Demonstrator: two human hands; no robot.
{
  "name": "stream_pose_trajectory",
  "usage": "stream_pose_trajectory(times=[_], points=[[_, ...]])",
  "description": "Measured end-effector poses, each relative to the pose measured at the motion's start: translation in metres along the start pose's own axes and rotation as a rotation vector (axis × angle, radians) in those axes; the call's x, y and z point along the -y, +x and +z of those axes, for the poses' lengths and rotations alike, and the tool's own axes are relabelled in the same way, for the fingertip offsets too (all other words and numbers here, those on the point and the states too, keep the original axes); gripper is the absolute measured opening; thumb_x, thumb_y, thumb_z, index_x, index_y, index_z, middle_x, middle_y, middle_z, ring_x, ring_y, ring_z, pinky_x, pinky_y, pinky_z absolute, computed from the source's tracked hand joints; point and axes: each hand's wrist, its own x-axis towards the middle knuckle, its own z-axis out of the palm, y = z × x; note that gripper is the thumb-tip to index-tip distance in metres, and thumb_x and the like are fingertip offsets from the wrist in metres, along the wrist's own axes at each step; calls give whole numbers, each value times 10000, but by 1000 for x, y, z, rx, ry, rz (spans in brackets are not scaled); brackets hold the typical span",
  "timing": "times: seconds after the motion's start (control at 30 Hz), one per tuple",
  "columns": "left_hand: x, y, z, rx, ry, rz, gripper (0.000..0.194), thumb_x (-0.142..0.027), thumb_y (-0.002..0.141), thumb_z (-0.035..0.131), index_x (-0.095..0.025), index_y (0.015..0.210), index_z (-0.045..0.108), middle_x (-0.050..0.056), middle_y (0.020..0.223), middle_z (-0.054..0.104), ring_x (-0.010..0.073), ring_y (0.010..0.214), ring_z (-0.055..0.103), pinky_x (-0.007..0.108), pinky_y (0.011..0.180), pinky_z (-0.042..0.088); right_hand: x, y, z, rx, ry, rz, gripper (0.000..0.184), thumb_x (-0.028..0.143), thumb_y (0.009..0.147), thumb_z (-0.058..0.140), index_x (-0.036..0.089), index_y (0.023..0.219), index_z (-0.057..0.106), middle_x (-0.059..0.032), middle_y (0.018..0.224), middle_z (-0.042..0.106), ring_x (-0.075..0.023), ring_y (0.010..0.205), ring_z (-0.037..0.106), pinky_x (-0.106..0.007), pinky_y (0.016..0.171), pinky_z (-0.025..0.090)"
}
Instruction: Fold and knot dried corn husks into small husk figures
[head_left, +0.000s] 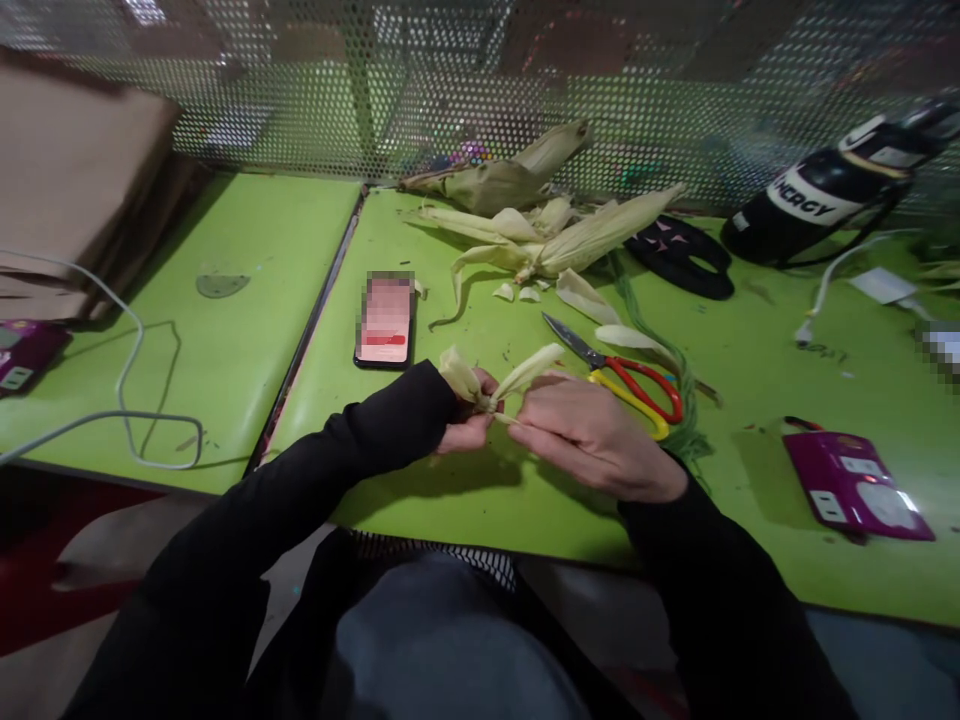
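L hand pinches husk bundle, prob. for steadiness; R hand grips strip, scissors handy @ R hand's 1 o'clock.

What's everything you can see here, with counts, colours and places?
Gathered husk: one, pale green, in hands
Corn husks: several, pale green, far side
Scissors: one, red and yellow handles, by twine
Twine: one bundle, green, by scissors
Phone: one, black edged, left of scissors
Flat cutout: one, black, left of bottle
Bottle: one, black and white, far right
Power sockets: two, purple, either side
Cords: at least two, whitish, either side
Papery stack: one, brown, far left
Half disc: one, greenish, left
Partition: one, grey, behind tabletops
Tabletops: two, green, side by side
Left hand: one, black sleeve, holding husk
Right hand: one, black sleeve, pinching husk
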Motion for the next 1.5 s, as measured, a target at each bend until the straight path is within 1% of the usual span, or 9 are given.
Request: stream_pose_trajectory(times=[0.2,0.37,0.47,0.77,0.93,1.1,1.2,1.3,1.5], points=[[1,2,-3,-35,51,116,21,-168,760,581,-155,771,595,-15,590,515,78,500,415,218,481,349,2,1,-4,-36,31,39,403,330,989,431,215,606,472,17,577,436,-136,575,409,-311,636,342],[6,8,-2,-33,-32,112,194,-321,859,564,-134,874,613,15,742,604,110,688,536,230,669,451,-6,3,1,-178,151,317,446,500,989,378,187,787,623,-23,699,600,-148,643,527,-292,603,390],[5,11,2,13,-45,92,288,-366,911,510,-118,844,640,30,735,618,118,692,533,246,680,459,-8,7,11,-309,288,412,393,536,927,513,182,924,685,-45,831,686,-165,722,607,-292,649,458],[0,10,9,24,-86,-11,211,-266,861,478,-156,716,584,-42,579,428,88,563,388,232,580,348,0,6,28,-578,368,399,370,437,917,585,199,635,605,18,606,563,-110,552,495,-266,561,404],[7,9,13,1,-117,-41,213,-293,862,502,-154,738,607,-40,574,434,101,576,409,234,609,384,-12,4,20,-491,395,466,419,488,892,604,196,598,545,37,556,465,-101,517,411,-263,517,345],[12,5,22,61,-214,-110,189,-200,779,552,-157,868,713,22,777,668,142,773,596,252,777,467,-15,7,3,-413,327,449,423,554,850,626,217,1102,670,-40,933,615,-170,807,572,-294,695,449],[13,3,25,92,-214,-95,243,-171,766,562,-158,936,735,42,892,720,180,916,637,284,875,480,-10,9,5,-289,239,387,358,541,810,676,198,907,710,-48,903,621,-192,838,574,-324,755,446],[13,4,27,54,-204,-115,249,-302,833,587,-144,941,745,52,882,731,201,950,646,293,888,493,-5,9,11,-313,303,408,345,474,845,653,187,657,612,-10,723,577,-154,713,535,-305,690,426],[8,6,29,-39,-249,-187,310,-356,889,554,-117,949,743,45,827,735,158,816,655,247,797,504,0,7,15,-401,461,495,287,404,874,622,181,694,598,9,664,532,-127,630,478,-282,586,378]])
